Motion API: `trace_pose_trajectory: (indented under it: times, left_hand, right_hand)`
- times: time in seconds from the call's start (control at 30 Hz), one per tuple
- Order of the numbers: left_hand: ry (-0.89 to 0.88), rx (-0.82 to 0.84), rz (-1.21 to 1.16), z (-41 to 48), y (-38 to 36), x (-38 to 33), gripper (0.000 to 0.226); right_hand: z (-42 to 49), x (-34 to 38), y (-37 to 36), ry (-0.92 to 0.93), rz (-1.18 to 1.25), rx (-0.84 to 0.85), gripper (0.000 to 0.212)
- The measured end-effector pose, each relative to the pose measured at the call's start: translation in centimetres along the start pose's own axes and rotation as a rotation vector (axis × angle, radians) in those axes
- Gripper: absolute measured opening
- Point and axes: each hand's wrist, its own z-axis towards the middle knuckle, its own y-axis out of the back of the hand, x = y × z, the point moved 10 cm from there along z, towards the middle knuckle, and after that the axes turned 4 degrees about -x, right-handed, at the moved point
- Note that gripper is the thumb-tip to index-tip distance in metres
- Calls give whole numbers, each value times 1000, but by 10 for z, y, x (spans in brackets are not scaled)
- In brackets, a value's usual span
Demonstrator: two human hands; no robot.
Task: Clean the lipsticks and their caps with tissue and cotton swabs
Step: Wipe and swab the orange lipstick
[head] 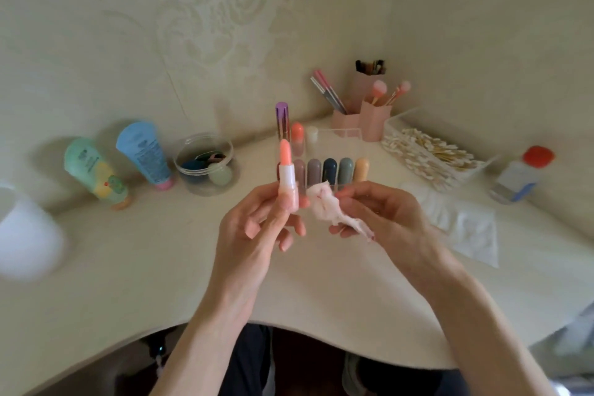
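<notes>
1. The table (144, 267) carries all items. The landmark is the clear organizer (340, 146) at its far middle.
2. The left hand (254, 228) is raised in front of the organizer. Its fingers and thumb are curled round the base of an uncapped lipstick (287, 177).
3. The right hand (382, 212) is raised in front of the organizer, to its right. Its fingers pinch a crumpled tissue (328, 206).
4. The cotton swab tray (427, 154) stands to the right of the organizer, filled with swabs.
5. Flat tissue sheets (463, 228) lie to the right of the organizer, nearer the person than the tray.
6. The clear jar (207, 167) stands to the left of the organizer, with two tubes (144, 154) further left.
7. The pink brush holders (374, 120) stand behind the organizer, at its right.
8. The red-capped bottle (520, 177) stands far right of the organizer, beyond the tray.
9. A row of capped lipsticks (331, 169) stands upright inside the organizer.
10. The held lipstick is upright, with its orange-pink bullet extended. The tissue is just beside it, stained pink. Contact between them cannot be determined.
</notes>
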Motion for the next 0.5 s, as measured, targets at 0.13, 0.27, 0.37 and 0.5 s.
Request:
trace_pose_trajectory:
  times: [0.13, 0.27, 0.37, 0.5]
  left_hand:
    - [12, 52, -15, -1, -15, 4, 25]
    - [4, 88, 50, -2, -25, 8, 25]
    - [-12, 65, 94, -1, -23, 8, 25]
    - [-13, 51, 112, 0, -20, 10, 25]
  right_hand:
    - [-6, -18, 1, -161, 140, 54, 15]
    - [-8, -22, -4, -159, 94, 89, 16]
    - [-9, -19, -8, -160, 147, 121, 39]
    - [-13, -15, -11, -114, 28, 168, 36]
